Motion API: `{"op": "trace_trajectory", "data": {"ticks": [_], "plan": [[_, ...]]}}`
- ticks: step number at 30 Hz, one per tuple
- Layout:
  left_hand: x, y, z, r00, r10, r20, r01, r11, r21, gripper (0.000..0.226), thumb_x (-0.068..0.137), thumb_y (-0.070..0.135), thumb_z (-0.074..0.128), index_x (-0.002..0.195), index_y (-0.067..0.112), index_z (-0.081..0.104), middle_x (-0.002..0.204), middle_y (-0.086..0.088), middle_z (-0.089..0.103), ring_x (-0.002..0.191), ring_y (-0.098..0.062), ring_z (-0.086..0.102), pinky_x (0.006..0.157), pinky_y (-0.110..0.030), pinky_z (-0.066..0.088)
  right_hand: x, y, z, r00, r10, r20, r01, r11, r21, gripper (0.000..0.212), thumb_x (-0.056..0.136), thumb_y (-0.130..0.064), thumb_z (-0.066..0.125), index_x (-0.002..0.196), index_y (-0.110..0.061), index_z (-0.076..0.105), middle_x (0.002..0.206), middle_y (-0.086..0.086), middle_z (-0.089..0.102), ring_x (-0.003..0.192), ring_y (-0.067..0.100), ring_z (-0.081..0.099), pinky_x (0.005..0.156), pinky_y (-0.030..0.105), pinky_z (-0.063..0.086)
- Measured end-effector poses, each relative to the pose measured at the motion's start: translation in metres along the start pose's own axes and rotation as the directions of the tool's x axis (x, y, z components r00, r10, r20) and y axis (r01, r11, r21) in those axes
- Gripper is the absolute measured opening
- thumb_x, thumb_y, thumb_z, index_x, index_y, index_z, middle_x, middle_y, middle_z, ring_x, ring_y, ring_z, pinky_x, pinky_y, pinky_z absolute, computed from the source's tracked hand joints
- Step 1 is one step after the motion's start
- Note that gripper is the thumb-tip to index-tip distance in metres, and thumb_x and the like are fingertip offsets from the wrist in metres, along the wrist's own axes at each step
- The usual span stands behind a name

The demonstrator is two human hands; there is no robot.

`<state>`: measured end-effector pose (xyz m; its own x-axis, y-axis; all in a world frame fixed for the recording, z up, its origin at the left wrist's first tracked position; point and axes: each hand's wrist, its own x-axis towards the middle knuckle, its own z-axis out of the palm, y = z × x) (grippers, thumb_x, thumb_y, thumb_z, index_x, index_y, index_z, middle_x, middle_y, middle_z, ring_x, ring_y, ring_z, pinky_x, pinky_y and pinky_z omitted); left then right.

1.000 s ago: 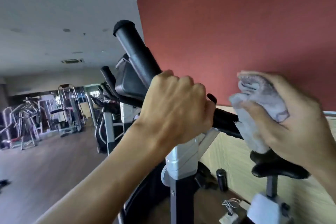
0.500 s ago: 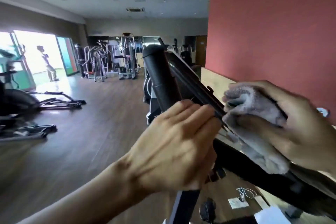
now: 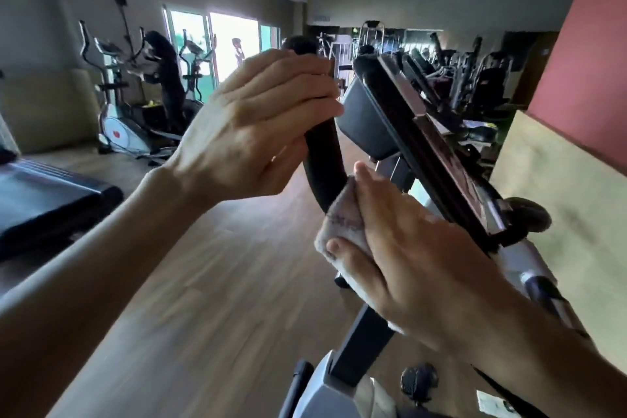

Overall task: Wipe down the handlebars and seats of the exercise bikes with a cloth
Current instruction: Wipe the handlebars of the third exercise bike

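A black upright handlebar [image 3: 324,159] of the exercise bike rises in the middle of the view. My left hand [image 3: 258,122] grips its upper part, with the black end cap showing just above my fingers. Lower down, my right hand [image 3: 407,251] holds a grey cloth [image 3: 342,224] wrapped against the bar's lower stretch. The bike's console [image 3: 437,146] tilts to the right of the bar. The bike's grey post [image 3: 359,346] runs down below my right hand. No seat is visible.
A red and tan wall [image 3: 559,159] stands close on the right. More exercise bikes [image 3: 468,78] line up behind the console. An elliptical trainer [image 3: 135,98] stands at the left wall, and a treadmill deck [image 3: 44,193] lies at the left edge. Wooden floor [image 3: 217,265] stretches between them.
The view has swung left toward the room. My right hand with the cloth has moved from beside the console onto the lower handlebar. My left hand has slid up the bar.
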<state>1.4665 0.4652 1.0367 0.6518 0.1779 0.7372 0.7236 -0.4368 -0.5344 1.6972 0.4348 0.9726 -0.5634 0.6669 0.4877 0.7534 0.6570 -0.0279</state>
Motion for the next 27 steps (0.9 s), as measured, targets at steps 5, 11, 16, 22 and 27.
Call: {"op": "trace_trajectory", "data": {"ticks": [5, 11, 16, 22, 27], "plan": [[0.003, 0.018, 0.002, 0.994, -0.105, 0.012, 0.104, 0.992, 0.068, 0.031, 0.094, 0.005, 0.047, 0.11, 0.001, 0.074, 0.119, -0.014, 0.071, 0.127, -0.034, 0.061, 0.117, -0.049, 0.035, -0.017, 0.01, -0.014, 0.991, 0.019, 0.135, -0.023, 0.999, 0.027, 0.082, 0.096, -0.071, 0.013, 0.16, -0.021, 0.012, 0.158, -0.005, 0.037, 0.137, 0.013, 0.047, 0.101, 0.037, 0.053], [0.005, 0.017, 0.007, 0.991, -0.107, 0.081, 0.104, 0.993, 0.048, 0.036, 0.097, 0.011, 0.041, 0.111, 0.002, 0.072, 0.119, -0.014, 0.07, 0.129, -0.035, 0.057, 0.123, -0.049, 0.025, 0.036, -0.006, -0.009, 0.995, 0.018, 0.103, -0.033, 0.989, 0.146, 0.078, 0.102, -0.06, 0.025, 0.158, -0.007, 0.015, 0.145, 0.006, 0.049, 0.125, 0.025, 0.054, 0.093, 0.042, 0.048], [0.003, 0.024, 0.005, 0.989, -0.127, 0.072, 0.125, 0.991, 0.039, 0.037, 0.096, 0.008, 0.04, 0.112, 0.0, 0.072, 0.122, -0.016, 0.069, 0.133, -0.036, 0.054, 0.125, -0.051, 0.023, -0.003, 0.018, -0.007, 0.983, -0.061, 0.171, 0.038, 0.99, 0.135, 0.082, 0.095, -0.066, 0.016, 0.16, -0.017, 0.009, 0.163, 0.0, 0.03, 0.141, 0.017, 0.045, 0.108, 0.033, 0.044], [0.007, 0.036, 0.02, 0.975, -0.223, 0.019, 0.223, 0.975, 0.003, 0.035, 0.093, 0.007, 0.04, 0.106, -0.002, 0.071, 0.118, -0.018, 0.068, 0.131, -0.04, 0.053, 0.126, -0.05, 0.016, -0.013, 0.025, -0.015, 0.955, -0.014, 0.297, -0.036, 0.986, 0.161, 0.078, 0.101, -0.061, 0.022, 0.163, -0.02, -0.002, 0.171, -0.007, 0.009, 0.155, 0.003, 0.008, 0.117, 0.017, 0.014], [0.005, 0.034, 0.024, 0.976, -0.215, -0.017, 0.215, 0.976, 0.026, 0.037, 0.095, 0.011, 0.038, 0.107, -0.001, 0.071, 0.119, -0.018, 0.068, 0.13, -0.04, 0.054, 0.125, -0.054, 0.019, 0.022, 0.019, -0.011, 0.969, -0.078, 0.235, 0.001, 0.95, 0.311, 0.076, 0.106, -0.047, 0.035, 0.163, -0.011, -0.002, 0.17, 0.006, 0.015, 0.156, 0.015, 0.012, 0.124, 0.028, 0.015]]}}
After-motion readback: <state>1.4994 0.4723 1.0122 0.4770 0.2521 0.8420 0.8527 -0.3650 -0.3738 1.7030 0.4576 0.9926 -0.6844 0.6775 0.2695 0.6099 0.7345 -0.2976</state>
